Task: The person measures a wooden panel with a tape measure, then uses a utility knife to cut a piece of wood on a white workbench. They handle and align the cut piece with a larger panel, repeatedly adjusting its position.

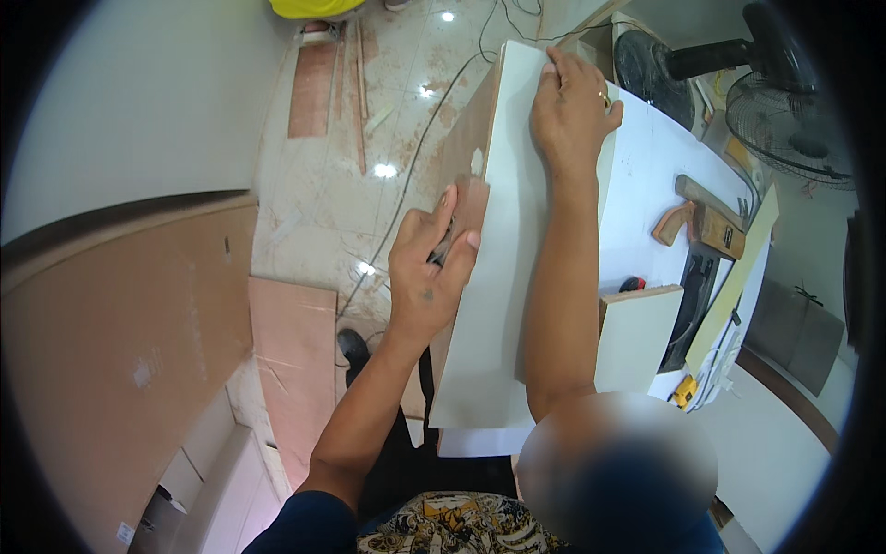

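Observation:
A long white-faced wooden board (pixel 494 305) lies lengthwise in front of me on a white worktop, its brown side showing along the left. My left hand (pixel 429 263) is closed around a small brown wooden hand plane (pixel 473 198), which rests against the board's left edge. Dark metal shows between thumb and fingers, partly hidden by them. Toward the far end, my right hand (pixel 577 111) grips the board, its fingers bent over the surface near the right edge. A pale patch (pixel 477 162) marks the brown side just beyond the plane.
Right on the worktop (pixel 637 175) lie a wooden-handled tool (pixel 697 226), a smaller white board (pixel 639 337) and a yellow tool (pixel 684 391). A black fan (pixel 784 129) stands at the far right. Planks (pixel 314 88) and a cable (pixel 420 148) lie on the dusty tiled floor.

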A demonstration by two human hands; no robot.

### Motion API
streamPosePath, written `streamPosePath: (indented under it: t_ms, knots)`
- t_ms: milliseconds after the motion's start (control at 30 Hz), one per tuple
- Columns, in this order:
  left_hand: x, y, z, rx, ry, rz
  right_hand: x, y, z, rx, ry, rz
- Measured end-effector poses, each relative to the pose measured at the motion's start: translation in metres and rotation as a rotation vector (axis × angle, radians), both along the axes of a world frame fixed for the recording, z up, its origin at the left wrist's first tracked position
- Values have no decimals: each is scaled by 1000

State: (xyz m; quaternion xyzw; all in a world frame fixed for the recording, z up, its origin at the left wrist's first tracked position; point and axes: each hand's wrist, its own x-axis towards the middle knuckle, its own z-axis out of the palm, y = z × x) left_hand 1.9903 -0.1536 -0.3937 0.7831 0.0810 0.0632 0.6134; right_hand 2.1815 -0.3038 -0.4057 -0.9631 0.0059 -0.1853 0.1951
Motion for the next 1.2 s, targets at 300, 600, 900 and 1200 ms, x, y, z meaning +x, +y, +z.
streamPosePath:
  t_ms: [300, 600, 900, 1200]
  knots:
    - [94, -10, -5, 75, -44, 45, 3, 4, 7, 40, -65, -6]
    - [246, -26, -19, -106, -145, 64, -1, 2, 9, 72, 3, -29]
    - [242, 36, -64, -1087, 208, 11, 3, -22, 7, 178, 30, 113]
    - [-66, 57, -171, -736, 739, 456, -32, 14, 29, -177, 387, 306]
